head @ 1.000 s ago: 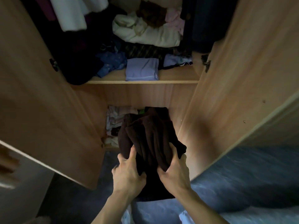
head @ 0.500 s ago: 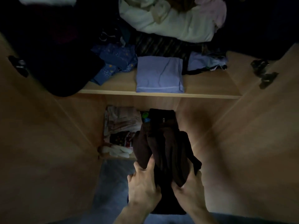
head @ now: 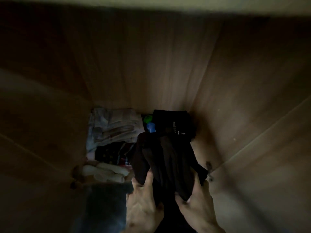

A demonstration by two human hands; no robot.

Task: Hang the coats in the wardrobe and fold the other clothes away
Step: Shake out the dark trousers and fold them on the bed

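Dark garment (head: 168,157) farther in, lengthwise inward

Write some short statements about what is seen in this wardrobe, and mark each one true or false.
1. The left hand and the right hand both grip the dark garment. True.
2. The dark garment hangs from a hanger. False: it is a bundle held in the hands; no hanger shows.
3. A stack of pale folded clothes lies left of the dark garment. True.
4. The white rolled items lie behind the pale stack. False: they lie in front of it, nearer the camera.
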